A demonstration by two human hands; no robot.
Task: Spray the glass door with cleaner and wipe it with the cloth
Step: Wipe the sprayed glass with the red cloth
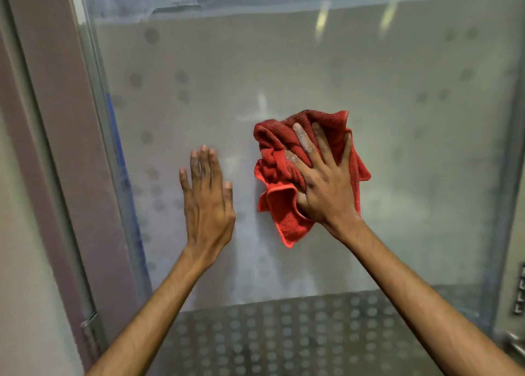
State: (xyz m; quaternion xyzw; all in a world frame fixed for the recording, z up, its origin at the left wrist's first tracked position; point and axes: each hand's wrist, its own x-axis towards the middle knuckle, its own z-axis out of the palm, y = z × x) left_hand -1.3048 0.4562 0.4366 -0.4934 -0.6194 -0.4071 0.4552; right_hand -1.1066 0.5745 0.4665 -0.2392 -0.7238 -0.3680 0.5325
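— Where is the cloth?
— The red cloth [279,154] is bunched against the door [397,120], just off the middle toward 3 o'clock.

— What has it?
— The right hand [324,182] lies on top of it. Its fingers are straight and spread, pointing to 11 o'clock, and they press the cloth to the glass. The thumb is lost in a fold at the hand's 7 o'clock.

— And the other hand?
— The left hand [207,202] is flat on bare glass at the cloth's 9 o'clock, near the cloth but apart from it. Its fingers are straight and close together, and it holds nothing.

— The door itself?
— It is hazy, with faint grey dots. Pale streaks [261,103] show at the cloth's 12 o'clock. A dotted band [284,338] crosses the door at 6 o'clock. The frame [65,120] runs down at 9 o'clock. A blurred metal handle [514,344] sits at 4 o'clock, at the edge.
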